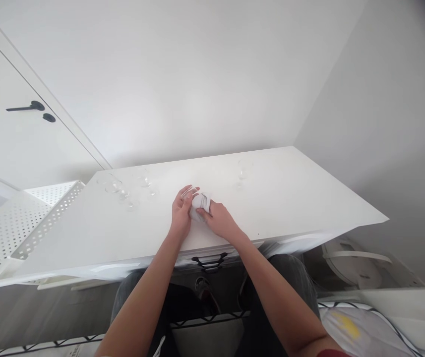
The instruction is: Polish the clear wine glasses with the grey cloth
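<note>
Over the middle of the white desk [294,198], my left hand [181,214] is closed around a clear drinking glass [190,192], whose upper edge shows above the fingers. My right hand [221,219] grips a white cloth [201,202] with a dark stripe. The cloth is bunched against the right side of the glass and covers part of it. Whether the glass has a stem is hidden by the hands and cloth.
Several clear stemmed glasses [144,179] stand on the desk to the left. Another stemmed glass [245,171] stands to the right, towards the wall. A white perforated panel [15,223] adjoins the desk's left end. Below the front edge is a black drawer handle [210,262].
</note>
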Available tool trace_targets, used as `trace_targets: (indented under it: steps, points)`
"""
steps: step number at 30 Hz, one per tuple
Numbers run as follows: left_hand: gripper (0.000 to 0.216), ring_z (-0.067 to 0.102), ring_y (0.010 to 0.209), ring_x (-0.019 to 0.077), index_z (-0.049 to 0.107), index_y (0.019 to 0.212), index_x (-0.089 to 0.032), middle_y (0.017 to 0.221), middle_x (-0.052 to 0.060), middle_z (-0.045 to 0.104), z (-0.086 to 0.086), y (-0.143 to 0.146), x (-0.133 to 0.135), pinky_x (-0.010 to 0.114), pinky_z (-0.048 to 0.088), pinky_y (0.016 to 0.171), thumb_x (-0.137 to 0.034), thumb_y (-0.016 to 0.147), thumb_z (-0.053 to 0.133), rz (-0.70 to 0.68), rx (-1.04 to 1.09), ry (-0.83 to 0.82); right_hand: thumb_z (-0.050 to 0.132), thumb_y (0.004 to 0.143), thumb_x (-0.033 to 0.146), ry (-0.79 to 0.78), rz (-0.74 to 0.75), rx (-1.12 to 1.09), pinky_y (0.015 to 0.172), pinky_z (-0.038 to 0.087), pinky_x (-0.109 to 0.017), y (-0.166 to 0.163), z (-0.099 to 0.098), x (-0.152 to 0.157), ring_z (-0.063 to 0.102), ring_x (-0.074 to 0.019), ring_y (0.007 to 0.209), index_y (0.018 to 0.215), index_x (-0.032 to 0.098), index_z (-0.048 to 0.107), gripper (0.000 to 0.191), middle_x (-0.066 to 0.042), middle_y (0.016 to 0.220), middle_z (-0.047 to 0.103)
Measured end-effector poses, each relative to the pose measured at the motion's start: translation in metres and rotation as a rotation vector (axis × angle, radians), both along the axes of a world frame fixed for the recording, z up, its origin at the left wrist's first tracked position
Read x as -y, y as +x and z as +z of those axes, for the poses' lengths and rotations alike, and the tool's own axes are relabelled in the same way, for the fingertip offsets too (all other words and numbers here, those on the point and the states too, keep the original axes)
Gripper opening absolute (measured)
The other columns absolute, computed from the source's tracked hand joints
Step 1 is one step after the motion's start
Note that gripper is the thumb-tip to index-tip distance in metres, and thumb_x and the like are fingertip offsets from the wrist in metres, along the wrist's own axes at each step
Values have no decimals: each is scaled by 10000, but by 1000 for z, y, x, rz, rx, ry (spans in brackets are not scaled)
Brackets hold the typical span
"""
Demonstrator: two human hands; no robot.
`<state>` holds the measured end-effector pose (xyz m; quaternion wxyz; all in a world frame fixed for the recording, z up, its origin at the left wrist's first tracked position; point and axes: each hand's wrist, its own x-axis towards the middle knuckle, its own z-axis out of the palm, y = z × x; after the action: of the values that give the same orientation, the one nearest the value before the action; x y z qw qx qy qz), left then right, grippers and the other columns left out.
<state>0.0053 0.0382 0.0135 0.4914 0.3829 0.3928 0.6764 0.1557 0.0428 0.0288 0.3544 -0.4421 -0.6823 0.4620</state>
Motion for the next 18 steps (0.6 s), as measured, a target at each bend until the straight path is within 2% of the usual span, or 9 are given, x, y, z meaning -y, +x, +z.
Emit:
trace_targets:
  steps: [3, 5, 6, 8, 11, 13, 15, 18]
  points:
    - [624, 734, 932, 231, 605, 1344, -183, 1369, 180, 688, -1, 2, 1, 309, 594, 664, -506, 854, 817, -98, -34, -57, 660, 912, 651, -301, 196, -310, 655, 493, -345, 7, -3, -6, 618, -207, 595, 842, 181, 654, 475, -52, 640, 664]
    - [657, 740, 908, 241, 589, 1371, -191, 1397, 191, 670, -2, 2, 2, 304, 577, 601, -531, 854, 808, -124, -60, -52, 700, 859, 689, -397, 193, -431, 620, 491, -328, 9, -6, -11, 629, -201, 600, 825, 163, 673, 528, -58, 647, 679]
    - [655, 739, 953, 250, 591, 1371, -192, 1394, 192, 673, -2, 2, 2, 310, 586, 639, -531, 855, 809, -108, -78, -21, 732, 832, 680, -393, 133, -451, 625, 499, -327, 10, -7, -14, 651, -210, 635, 850, 155, 692, 527, -69, 693, 707]
    - [634, 713, 1093, 258, 607, 1356, -201, 1377, 188, 687, -3, 0, 3, 333, 595, 802, -496, 844, 837, -60, -124, 67, 756, 817, 630, -299, -98, -465, 697, 539, -351, 11, -10, -18, 702, -243, 771, 942, 151, 723, 496, -96, 854, 765]
    - [628, 680, 1190, 254, 619, 1324, -227, 1406, 189, 672, -5, -3, 3, 367, 554, 977, -419, 796, 900, -12, -164, 169, 663, 908, 549, -14, -534, -472, 963, 538, -427, 14, -13, -22, 699, -276, 1070, 1132, 169, 724, 445, -124, 1161, 765]
    - [641, 697, 1178, 267, 615, 1298, -250, 1464, 184, 631, -7, -5, 3, 400, 558, 1001, -385, 758, 933, 7, -155, 208, 589, 959, 482, 127, -692, -501, 1105, 470, -455, 16, -12, -21, 647, -268, 1227, 1266, 192, 685, 433, -121, 1336, 706]
    - [655, 701, 1197, 293, 603, 1280, -271, 1524, 173, 577, -8, -5, 3, 449, 561, 1037, -371, 734, 950, 15, -143, 243, 577, 956, 405, 150, -673, -562, 1175, 418, -451, 15, -9, -19, 601, -248, 1311, 1333, 216, 653, 428, -97, 1423, 658]
    - [646, 684, 1247, 321, 585, 1281, -295, 1574, 148, 506, -8, -4, 3, 511, 540, 1098, -380, 748, 940, 22, -142, 274, 614, 898, 338, 4, -497, -703, 1169, 439, -424, 12, -6, -16, 612, -233, 1297, 1282, 220, 672, 406, -66, 1356, 694]
